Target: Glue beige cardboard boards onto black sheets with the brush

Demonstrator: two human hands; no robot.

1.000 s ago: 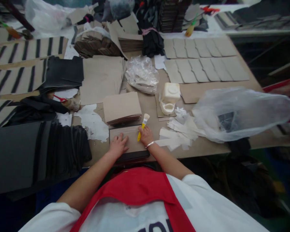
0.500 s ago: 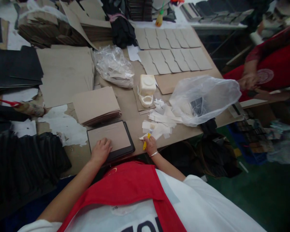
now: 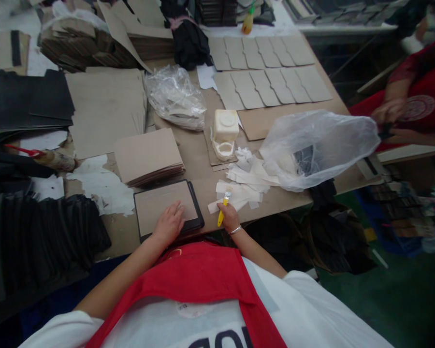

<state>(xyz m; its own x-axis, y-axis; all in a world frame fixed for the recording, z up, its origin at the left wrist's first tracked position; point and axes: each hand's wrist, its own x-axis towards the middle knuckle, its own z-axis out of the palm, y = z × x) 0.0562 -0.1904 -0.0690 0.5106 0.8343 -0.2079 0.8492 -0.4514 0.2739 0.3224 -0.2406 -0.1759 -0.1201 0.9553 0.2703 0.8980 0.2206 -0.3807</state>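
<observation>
My left hand (image 3: 171, 222) lies flat, fingers stretched out, on a tan cardboard sheet (image 3: 154, 209) that rests on a black, slightly larger board (image 3: 200, 220) at the table's near edge. In my right hand (image 3: 229, 217) is a paintbrush (image 3: 224, 210) with a yellow handle, its bristles pointing away from me. The brush head is over a loose pile of white paper strips (image 3: 244, 192). Behind the strips stands a cream plastic container (image 3: 225, 133) with a round opening low at its front.
A stack of tan cardboard (image 3: 150, 154) sits beyond the black board. Crumpled clear plastic (image 3: 176, 99) and an open plastic bag (image 3: 322, 145) lie on the table. Black pieces (image 3: 50, 232) stand in a row at left. A co-worker's hands (image 3: 389, 113) are at right.
My left hand has slid rightward across the cardboard sheet. My right hand still holds the paintbrush by the paper strips. The whole view has shifted slightly.
</observation>
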